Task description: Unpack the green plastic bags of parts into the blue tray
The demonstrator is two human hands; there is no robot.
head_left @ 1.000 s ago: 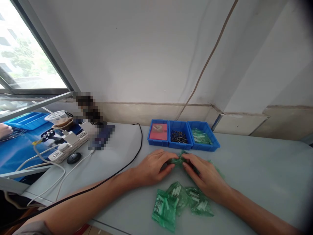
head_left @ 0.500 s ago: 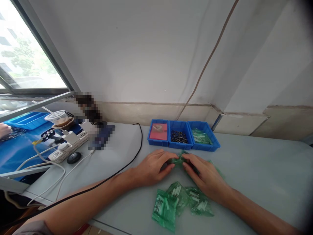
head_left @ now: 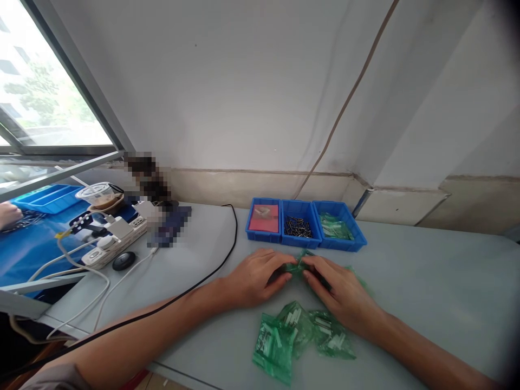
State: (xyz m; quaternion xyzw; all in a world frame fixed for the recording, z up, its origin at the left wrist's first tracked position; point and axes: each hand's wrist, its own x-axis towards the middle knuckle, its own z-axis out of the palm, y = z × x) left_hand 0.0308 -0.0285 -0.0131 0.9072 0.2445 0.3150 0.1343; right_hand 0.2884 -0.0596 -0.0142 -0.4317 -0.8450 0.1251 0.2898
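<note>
Both my hands pinch one green plastic bag [head_left: 291, 267] just in front of the blue bins. My left hand [head_left: 255, 276] grips its left part between thumb and fingers. My right hand [head_left: 341, 287] has thumb and fingertips closed on its right part and covers much of it, so what is inside I cannot make out. Nearer me on the table lie several green bags holding small white and metallic pieces: a left bag [head_left: 274, 346], a middle bag [head_left: 296, 325] and a right bag [head_left: 332, 333]. Some green plastic [head_left: 357, 279] shows behind my right hand.
Three joined blue bins stand at the back: one with a red card [head_left: 264, 218], one with dark metal screws [head_left: 298, 227], one with flat green bags [head_left: 335, 226]. A black cable [head_left: 203, 280] crosses my left arm. A power strip [head_left: 117, 244] and a black mouse [head_left: 124, 261] lie left.
Almost nothing differs. Both hands keep hold of the green bag in the same place, and the view has shifted very slightly.
</note>
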